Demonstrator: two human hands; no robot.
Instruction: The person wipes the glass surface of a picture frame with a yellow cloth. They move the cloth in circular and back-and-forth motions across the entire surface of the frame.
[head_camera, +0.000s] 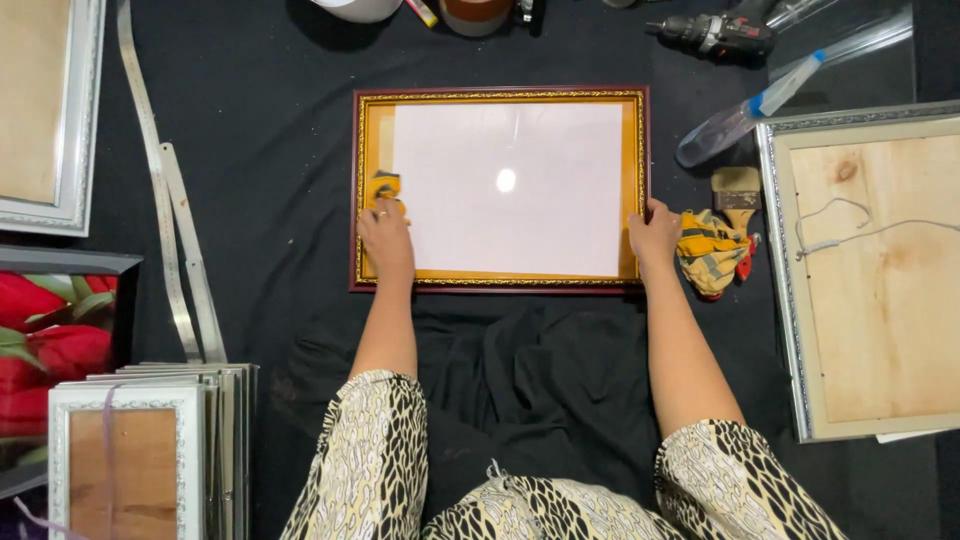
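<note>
A dark red and gold picture frame (500, 93) lies flat on black cloth, with a white sheet (510, 190) behind its glass and a yellow border around it. My left hand (386, 238) presses a small yellow cloth (384, 186) on the glass near the frame's left side. My right hand (653, 236) rests on the frame's right edge near the lower corner, fingers over the rim.
A yellow striped rag (710, 252) and a paintbrush (737, 193) lie right of the frame. A spray bottle (745, 113), a drill (715, 33), a silver frame face down (868, 270), metal strips (170, 230), stacked frames (150, 440) and a rose picture (55, 330) surround it.
</note>
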